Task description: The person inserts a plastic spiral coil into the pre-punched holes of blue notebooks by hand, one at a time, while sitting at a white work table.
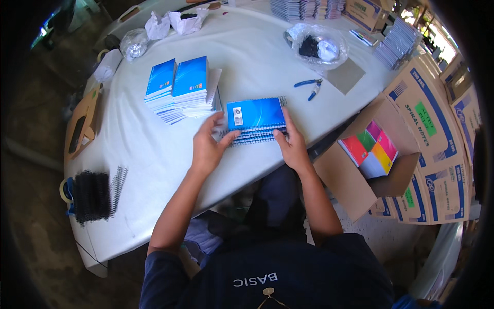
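A small stack of blue-covered spiral notebooks [256, 114] lies on the white-covered table in front of me, with coils showing along its near and far edges. My right hand [294, 147] grips its right end, thumb at the near edge and fingers along the side. My left hand [207, 149] is at the left end, fingers apart and curved, slightly blurred, the thumb at the near left corner. Beyond it, to the left, stand two taller piles of blue-covered pads [190, 77], with no coils visible on their near sides.
Blue-handled pliers [310, 87] lie right of the stack, near a grey board [346, 75] and a plastic bag [321, 46]. Black spiral coils [92, 195] sit at the left edge. An open carton [337, 172] with colourful notebooks stands at right, beside printed cartons [427, 110].
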Tool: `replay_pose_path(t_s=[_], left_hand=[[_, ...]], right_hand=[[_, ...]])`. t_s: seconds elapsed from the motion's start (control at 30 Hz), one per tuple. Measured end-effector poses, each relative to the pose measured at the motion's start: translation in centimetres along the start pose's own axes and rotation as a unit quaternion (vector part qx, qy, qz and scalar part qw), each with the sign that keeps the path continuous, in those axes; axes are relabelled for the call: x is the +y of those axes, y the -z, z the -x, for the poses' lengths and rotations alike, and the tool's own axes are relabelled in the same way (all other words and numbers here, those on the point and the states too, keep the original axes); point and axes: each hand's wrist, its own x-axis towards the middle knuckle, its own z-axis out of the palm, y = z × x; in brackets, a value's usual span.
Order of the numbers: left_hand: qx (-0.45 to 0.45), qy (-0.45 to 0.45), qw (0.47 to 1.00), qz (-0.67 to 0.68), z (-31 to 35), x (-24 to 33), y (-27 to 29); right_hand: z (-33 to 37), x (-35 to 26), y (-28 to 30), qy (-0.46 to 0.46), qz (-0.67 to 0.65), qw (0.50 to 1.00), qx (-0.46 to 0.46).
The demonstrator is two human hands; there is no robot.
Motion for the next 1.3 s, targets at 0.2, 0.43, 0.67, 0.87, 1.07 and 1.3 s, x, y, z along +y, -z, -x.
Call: replay_pose_path(t_s=[0.2, 0.43, 0.67, 0.87, 1.07, 1.3], left_hand=[[0.104, -0.205, 0.899, -0.374, -5.4, -1.2, 6.5], [-0.097, -0.221, 0.956, -0.165, 2.5, 5.6, 11.7], [0.106, 0.153, 0.892, -0.411, 6.2, -5.8, 22.3], [0.005, 0.109, 0.936, -0.336, 13.7, -2.6, 10.3], [-0.074, 0.091, 0.936, -0.333, 14.9, -1.1, 7.2], [-0.016, 0.031, 0.937, -0.348, 14.7, -0.2, 8.1]], right_hand=[[0.0, -4.2, -2.8, 0.109, -0.168, 0.973, 0.115], [0.5, -5.4, -5.4, -0.278, -0.711, 0.516, -0.388], [0.5, -4.8, -8.5, 0.026, -0.211, 0.960, -0.184], [-1.3, -2.4, -13.6, 0.202, 0.038, 0.973, -0.108], [-1.0, -3.4, -12.6, 0.095, -0.029, 0.985, -0.144], [1.3, -3.7, -11.8, 0.200, 0.127, 0.955, -0.179]])
